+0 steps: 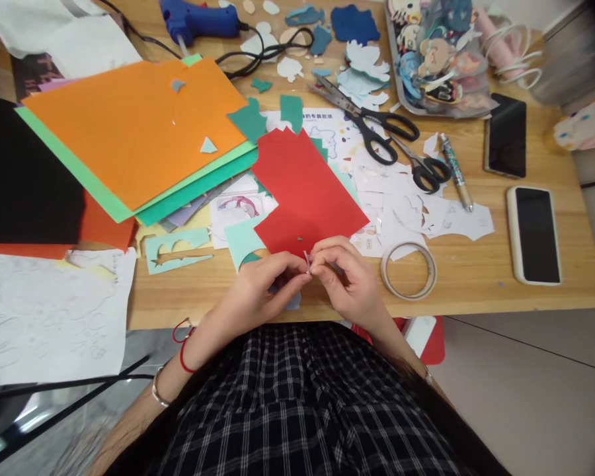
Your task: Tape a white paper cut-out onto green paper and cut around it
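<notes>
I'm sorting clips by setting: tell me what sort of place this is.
Probably a craft workspace, though whether at home or in a studio I can't tell: a blue glue gun, black-handled scissors and coloured sheets lie on a wooden table.

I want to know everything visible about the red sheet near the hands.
The red sheet is plain, matte and thin, like foam or felt. Its top and left edges are notched; its upper-right edge is straight. It lies flat, partly over a mint-green piece, a tiny grey scrap on its lower part. The left hand and right hand partly hide its bottom; contact is unclear.
</notes>
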Demonstrator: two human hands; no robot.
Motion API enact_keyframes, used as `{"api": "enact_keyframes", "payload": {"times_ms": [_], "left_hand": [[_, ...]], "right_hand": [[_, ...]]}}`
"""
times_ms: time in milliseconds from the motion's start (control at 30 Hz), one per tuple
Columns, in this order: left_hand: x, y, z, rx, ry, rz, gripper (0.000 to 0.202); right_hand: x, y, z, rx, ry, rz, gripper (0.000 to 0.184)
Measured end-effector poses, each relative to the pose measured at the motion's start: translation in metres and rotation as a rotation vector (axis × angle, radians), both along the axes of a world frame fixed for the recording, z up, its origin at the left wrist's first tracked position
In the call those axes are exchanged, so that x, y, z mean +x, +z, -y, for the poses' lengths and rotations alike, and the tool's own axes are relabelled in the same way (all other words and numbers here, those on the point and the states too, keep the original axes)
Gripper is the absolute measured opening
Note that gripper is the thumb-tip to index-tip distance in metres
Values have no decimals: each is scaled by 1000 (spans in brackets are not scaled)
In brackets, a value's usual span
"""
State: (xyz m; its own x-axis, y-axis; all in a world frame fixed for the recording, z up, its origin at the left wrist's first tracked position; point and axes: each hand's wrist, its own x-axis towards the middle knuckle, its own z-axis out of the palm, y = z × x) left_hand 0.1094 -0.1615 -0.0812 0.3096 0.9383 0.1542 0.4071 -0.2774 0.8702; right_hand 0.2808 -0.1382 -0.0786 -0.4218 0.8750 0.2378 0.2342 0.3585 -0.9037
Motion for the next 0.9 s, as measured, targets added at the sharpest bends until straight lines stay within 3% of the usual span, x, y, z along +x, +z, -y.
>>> {"api": "enact_keyframes", "payload": {"times_ms": [400,900], "left_hand": [[-1,2,1,-42,-15,-14,6],[1,2,0,-96,28,48,5]], "right_hand": [[-1,0,0,-126,51,-62,9],[-1,0,1,-137,32,-58,7]]}}
